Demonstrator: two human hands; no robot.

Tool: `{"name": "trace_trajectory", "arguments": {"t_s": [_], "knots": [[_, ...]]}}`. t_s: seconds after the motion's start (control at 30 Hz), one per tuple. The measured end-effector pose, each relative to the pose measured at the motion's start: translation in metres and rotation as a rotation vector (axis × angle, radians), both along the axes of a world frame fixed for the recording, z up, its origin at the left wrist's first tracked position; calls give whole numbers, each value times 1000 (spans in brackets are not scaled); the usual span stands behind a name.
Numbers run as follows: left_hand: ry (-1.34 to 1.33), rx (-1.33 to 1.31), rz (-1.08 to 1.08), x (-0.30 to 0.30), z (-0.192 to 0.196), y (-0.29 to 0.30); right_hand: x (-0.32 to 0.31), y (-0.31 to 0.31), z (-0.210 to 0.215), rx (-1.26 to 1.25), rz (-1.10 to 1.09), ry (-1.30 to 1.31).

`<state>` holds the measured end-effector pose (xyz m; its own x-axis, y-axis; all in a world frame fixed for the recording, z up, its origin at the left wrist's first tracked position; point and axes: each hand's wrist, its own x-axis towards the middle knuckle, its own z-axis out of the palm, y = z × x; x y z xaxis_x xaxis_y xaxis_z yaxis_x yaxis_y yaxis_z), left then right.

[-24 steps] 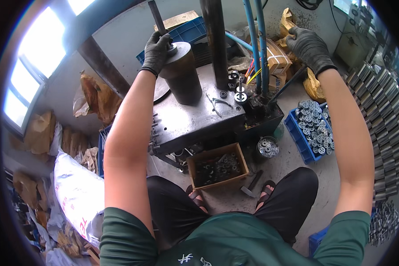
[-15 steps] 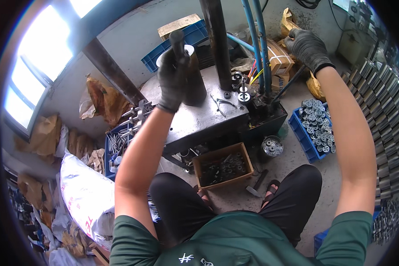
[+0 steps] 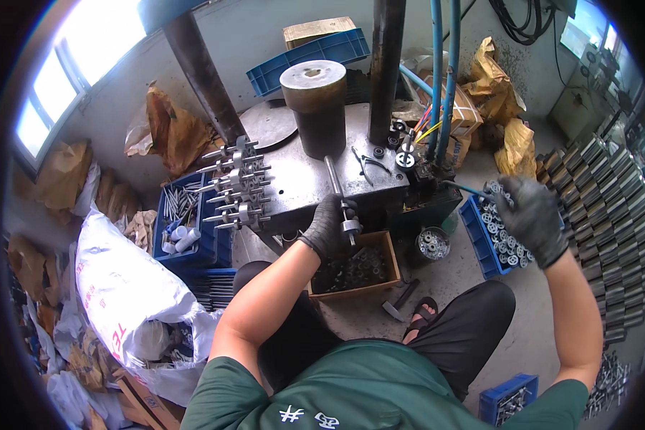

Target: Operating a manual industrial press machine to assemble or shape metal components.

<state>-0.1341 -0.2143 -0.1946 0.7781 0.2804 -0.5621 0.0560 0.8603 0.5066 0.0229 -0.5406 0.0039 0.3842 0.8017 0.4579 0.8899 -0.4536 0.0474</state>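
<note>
Head view: the left hand (image 3: pixel 326 228) has its grip clamped around a metal shaft (image 3: pixel 335 178), leaving its 2 ends exposed, between the counter (image 3: pixel 294 189) and the box (image 3: pixel 365 287). The right hand (image 3: pixel 532 221) blurs near the lever (image 3: pixel 469 189); I cannot tell its grip. Similar shafts (image 3: pixel 238 179) line the counter's left edge, seemingly for reach.

Present are two gloved hands (image 3: pixel 327 228) (image 3: pixel 532 221), one held shaft (image 3: pixel 335 178), one lever (image 3: pixel 469 189), one hammer (image 3: pixel 406 294) and two upright blue pipes (image 3: pixel 437 68) (image 3: pixel 453 75).
</note>
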Motion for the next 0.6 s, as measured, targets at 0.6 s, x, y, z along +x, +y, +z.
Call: {"name": "trace_trajectory", "arguments": {"t_s": [0.6], "knots": [[-202,376,-125,-45,-16,-49,-108,99,-253,702,133,2446]]}}
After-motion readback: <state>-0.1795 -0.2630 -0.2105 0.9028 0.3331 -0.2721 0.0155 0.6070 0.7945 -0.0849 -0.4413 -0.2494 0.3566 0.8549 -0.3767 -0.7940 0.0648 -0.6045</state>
